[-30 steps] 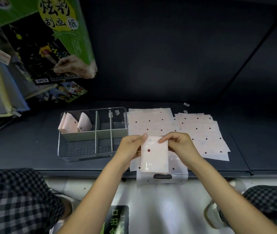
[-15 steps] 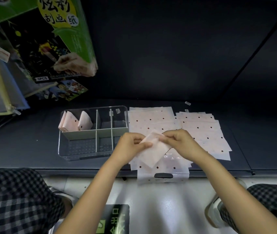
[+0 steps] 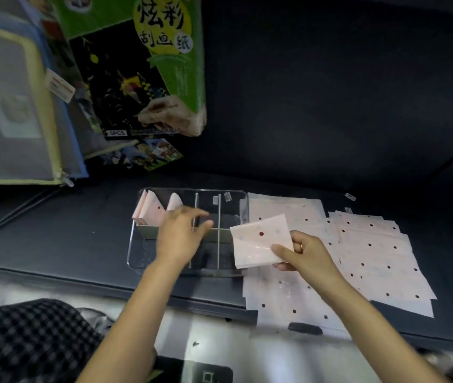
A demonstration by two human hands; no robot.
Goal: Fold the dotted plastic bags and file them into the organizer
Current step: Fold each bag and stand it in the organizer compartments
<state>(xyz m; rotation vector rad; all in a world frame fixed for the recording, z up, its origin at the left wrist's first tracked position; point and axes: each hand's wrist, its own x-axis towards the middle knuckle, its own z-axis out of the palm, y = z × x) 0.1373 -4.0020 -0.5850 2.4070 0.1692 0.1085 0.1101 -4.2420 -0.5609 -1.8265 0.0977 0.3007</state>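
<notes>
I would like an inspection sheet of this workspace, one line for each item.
Surface: dark shelf, mostly bare at left.
Job's things: clear organizer with folded bags in its far left compartment; flat dotted bags spread at right.
Clutter: scratch-paper pack and zip pouch leaning at left.
Hands: right hand pinches a folded bag; left hand open over the organizer.
Cables: nothing seen.
Surroundings: dark back wall.
</notes>
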